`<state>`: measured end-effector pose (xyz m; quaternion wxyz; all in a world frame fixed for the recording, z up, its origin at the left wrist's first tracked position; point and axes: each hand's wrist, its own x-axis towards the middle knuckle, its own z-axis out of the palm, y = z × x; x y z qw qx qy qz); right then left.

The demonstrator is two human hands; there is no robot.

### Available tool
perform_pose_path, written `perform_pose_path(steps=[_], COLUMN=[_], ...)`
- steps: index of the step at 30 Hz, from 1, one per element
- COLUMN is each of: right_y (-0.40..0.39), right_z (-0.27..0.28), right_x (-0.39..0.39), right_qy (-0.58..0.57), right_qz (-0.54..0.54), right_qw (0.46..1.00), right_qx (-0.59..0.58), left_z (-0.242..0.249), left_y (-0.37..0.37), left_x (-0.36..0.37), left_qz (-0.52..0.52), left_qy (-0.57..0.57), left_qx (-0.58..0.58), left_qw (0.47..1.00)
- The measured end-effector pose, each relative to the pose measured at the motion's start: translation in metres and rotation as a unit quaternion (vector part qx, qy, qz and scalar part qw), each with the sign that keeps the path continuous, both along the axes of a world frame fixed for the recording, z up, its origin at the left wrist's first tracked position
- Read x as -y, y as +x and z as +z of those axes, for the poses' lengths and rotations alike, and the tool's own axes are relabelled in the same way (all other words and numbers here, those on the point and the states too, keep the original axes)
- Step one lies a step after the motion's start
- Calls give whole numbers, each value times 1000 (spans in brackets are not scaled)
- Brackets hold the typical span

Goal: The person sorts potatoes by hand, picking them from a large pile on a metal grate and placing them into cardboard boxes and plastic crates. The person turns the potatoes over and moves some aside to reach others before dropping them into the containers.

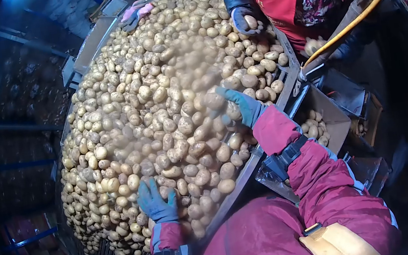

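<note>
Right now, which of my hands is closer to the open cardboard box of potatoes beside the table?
Right. Your right hand lies on the potatoes near the table's edge, just across from the cardboard box. Your left hand rests on potatoes farther away.

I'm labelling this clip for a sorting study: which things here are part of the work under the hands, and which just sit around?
In the work: potatoes on the sorting table; left hand resting on them; right hand reaching among them.

Around: co-worker's hand holding a potato; box of potatoes; yellow hose.
</note>
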<state>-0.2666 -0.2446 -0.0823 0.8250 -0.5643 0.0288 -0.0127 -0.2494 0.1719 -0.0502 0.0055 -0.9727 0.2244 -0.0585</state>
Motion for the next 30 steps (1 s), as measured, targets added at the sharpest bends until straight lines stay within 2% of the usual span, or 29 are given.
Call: perform_pose_path(steps=[2, 4, 10, 13, 19, 22, 27, 30], right_y=[2, 6, -7, -23, -41, -47, -57, -73], right_z=[6, 9, 19, 48, 56, 48, 34, 40], right_x=[-5, -7, -13, -21, -32, -38, -58, -63], right_qy=[135, 340, 308, 303, 295, 316, 260, 316], right_qz=[28, 64, 82, 51, 37, 64, 23, 60], right_qw=[988, 926, 940, 945, 950, 940, 957, 937], right_qx=[-75, -150, -120, -109, -99, -113, -128, -135], left_z=[-1, -2, -5, -3, -6, -8, -8, -9], left_y=[0, 1, 0, 0, 1, 2, 1, 0], left_x=[-1, -2, -4, -4, -5, -7, -9, -10], left_qz=[0, 0, -11, -17, -23, -25, -35, -34], left_qy=[2, 6, 3, 10, -1, -2, -4, 0], left_qx=[0, 0, 17, 14, 30, 36, 45, 50], left_qw=[1000, 1000, 1000, 1000, 999, 999, 998, 998])
